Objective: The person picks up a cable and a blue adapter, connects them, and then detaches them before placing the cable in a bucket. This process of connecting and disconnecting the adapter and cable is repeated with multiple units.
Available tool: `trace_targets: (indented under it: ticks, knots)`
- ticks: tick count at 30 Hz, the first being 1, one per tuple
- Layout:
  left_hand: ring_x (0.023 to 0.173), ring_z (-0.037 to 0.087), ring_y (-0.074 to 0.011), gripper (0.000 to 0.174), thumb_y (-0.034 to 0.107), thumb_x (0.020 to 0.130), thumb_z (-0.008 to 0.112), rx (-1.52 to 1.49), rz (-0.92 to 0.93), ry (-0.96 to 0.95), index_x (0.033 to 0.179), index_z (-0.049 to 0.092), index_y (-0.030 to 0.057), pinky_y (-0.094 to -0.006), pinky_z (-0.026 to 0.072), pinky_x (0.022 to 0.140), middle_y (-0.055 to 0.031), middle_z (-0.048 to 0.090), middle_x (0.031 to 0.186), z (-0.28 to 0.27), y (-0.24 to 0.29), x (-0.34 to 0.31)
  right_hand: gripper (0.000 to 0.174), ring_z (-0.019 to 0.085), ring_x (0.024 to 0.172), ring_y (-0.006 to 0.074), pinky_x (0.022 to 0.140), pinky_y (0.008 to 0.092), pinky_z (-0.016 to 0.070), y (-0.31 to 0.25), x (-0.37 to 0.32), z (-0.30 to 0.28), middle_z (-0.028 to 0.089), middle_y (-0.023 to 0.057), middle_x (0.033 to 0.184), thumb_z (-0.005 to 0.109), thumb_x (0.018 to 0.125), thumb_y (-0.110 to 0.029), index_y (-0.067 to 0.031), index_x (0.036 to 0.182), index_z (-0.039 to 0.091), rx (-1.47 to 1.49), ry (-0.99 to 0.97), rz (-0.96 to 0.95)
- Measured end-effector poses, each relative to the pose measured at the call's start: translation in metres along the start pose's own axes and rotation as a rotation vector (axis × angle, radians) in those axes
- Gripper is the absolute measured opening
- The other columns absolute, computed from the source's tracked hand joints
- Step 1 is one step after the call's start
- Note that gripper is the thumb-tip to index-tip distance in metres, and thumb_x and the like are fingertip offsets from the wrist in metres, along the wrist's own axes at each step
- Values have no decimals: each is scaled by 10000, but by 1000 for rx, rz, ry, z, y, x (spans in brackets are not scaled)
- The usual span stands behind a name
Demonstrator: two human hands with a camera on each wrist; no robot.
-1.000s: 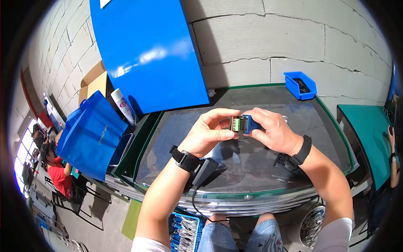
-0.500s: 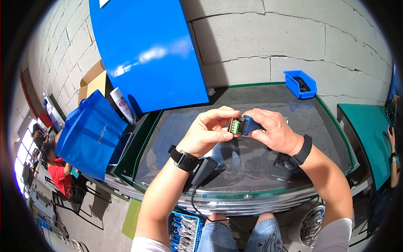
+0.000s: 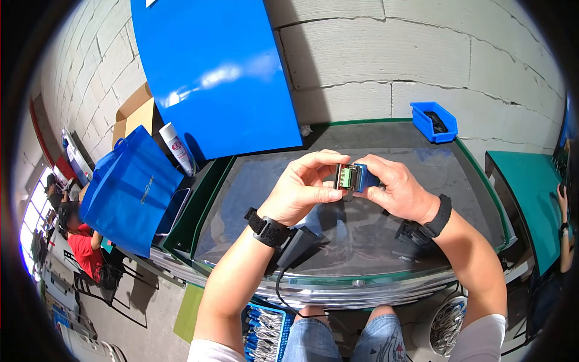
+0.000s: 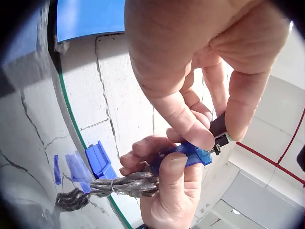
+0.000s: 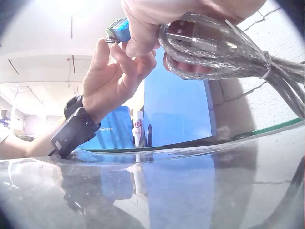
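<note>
Above the workbench, my left hand [image 3: 295, 190] pinches a small dark part with a green terminal block [image 3: 345, 177] between thumb and fingers. My right hand [image 3: 401, 190] grips the blue connector [image 3: 365, 178] right beside it; whether the two are joined, I cannot tell. In the left wrist view the blue connector [image 4: 193, 155] lies between both hands' fingers, and a tied bundle of braided cable [image 4: 128, 184] hangs from the right hand [image 4: 174, 195]. The right wrist view shows that coiled cable [image 5: 214, 59] with a USB plug [image 5: 182, 30] under the right palm.
A blue bin [image 3: 434, 122] stands at the bench's back right. Left of the bench are a blue bag [image 3: 132, 190], a spray can [image 3: 177, 148] and a cardboard box [image 3: 134, 111]. A blue panel [image 3: 217, 78] leans behind. A white bucket [image 3: 447, 326] of cables is below.
Both hands and the held parts have shifted slightly right in the head view, and the green block has turned a little. The grips look the same.
</note>
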State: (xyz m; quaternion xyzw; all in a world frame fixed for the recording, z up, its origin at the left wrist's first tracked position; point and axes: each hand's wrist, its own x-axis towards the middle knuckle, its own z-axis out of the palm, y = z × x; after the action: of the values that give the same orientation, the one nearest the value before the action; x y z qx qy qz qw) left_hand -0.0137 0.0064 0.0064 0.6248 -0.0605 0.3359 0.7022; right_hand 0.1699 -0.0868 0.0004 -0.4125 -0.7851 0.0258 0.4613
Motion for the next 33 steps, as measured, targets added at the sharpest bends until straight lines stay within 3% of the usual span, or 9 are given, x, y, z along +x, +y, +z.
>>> trace_targets:
  ticks: [3,5,8,14,21,24,26,29,33]
  knots:
    - [818,574,-146,249,11,708,722,15,11,51,907,575,45,-285,501,734,-49,548,959,-6,-1,1,258,623,724,239,637,310,483,0,1,2,618,84,842,630,792,-66,-39,1035,548,23,66,-97]
    - [797,559,-127,166,45,739,712,-25,-16,82,805,560,50,-271,494,714,-37,542,909,-9,0,0,173,597,618,124,563,240,468,-6,-2,-1,620,45,785,578,871,-142,-19,992,575,450,-73,326]
    - [651,526,-103,226,140,793,694,46,-90,147,675,512,76,-255,460,614,-10,529,754,-4,4,-1,210,537,530,48,488,197,431,-8,-1,-4,609,17,723,515,920,-211,-14,923,589,474,-156,437]
    - [640,515,-75,229,190,825,672,38,-138,147,680,520,97,-251,462,611,24,523,725,-7,0,-1,287,464,460,47,433,204,376,-10,-1,-8,603,11,688,456,946,-256,-24,833,582,479,-229,491]
    - [685,531,-87,180,208,857,625,19,-173,140,743,535,102,-274,459,624,26,539,806,-10,0,-3,294,449,439,50,424,207,366,-8,-1,-5,603,12,674,462,944,-273,-26,845,588,446,-209,492]
    - [759,555,-95,144,215,855,628,28,-181,188,830,552,96,-272,469,648,15,562,859,-12,-2,-2,221,515,519,80,475,223,415,-9,0,-2,615,49,719,528,911,-227,-18,891,598,335,-116,501]
    - [833,570,-111,175,196,840,648,107,-186,248,934,551,85,-275,494,695,0,572,914,-10,-2,-1,177,581,663,144,571,256,464,-1,0,3,609,77,807,630,831,-157,-25,945,604,37,129,138]
    - [891,575,-129,241,150,813,673,59,-198,195,998,541,71,-289,514,755,-21,573,951,-8,-1,0,246,592,779,202,655,295,480,-3,1,-4,584,86,877,698,747,-110,-36,963,608,-43,122,144]
    - [883,588,-139,263,107,792,686,99,-177,187,1007,540,62,-301,526,774,-33,577,952,-9,-5,1,296,596,769,247,661,332,478,0,-2,1,564,77,872,715,694,-95,-52,947,567,-135,129,159]
